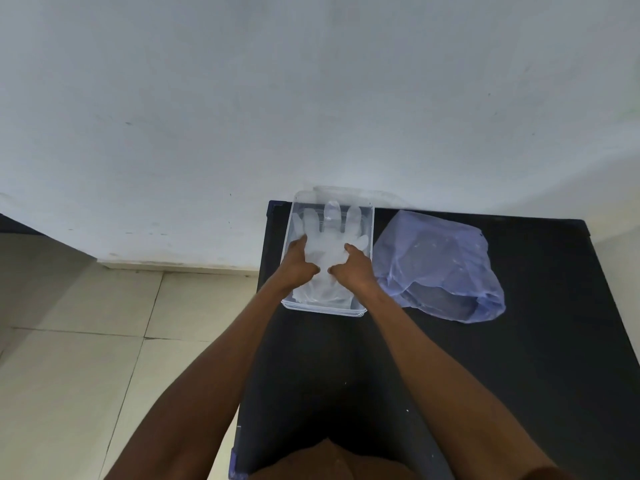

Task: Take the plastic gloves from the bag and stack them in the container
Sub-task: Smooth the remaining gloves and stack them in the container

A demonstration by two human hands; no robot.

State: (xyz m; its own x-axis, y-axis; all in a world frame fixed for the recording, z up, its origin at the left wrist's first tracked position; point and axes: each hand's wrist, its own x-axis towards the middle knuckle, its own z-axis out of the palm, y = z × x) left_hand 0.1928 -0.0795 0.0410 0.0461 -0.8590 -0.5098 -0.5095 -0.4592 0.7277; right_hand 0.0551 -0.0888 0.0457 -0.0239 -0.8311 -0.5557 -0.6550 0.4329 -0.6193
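A clear plastic container (370,237) stands at the far left of a black table (485,358), against the wall. Translucent white plastic gloves (327,233) lie flat inside it, fingers pointing away from me. My left hand (297,263) presses on the left side of the top glove, and my right hand (353,268) presses on its right side. Both hands have the fingers curled down onto the glove. A crumpled bluish see-through bag (440,268) lies on the table just right of the container, its opening facing me.
A white wall (311,98) rises directly behind the table. Pale floor tiles (86,358) lie to the left, below the table's left edge. The near and right parts of the black tabletop are bare.
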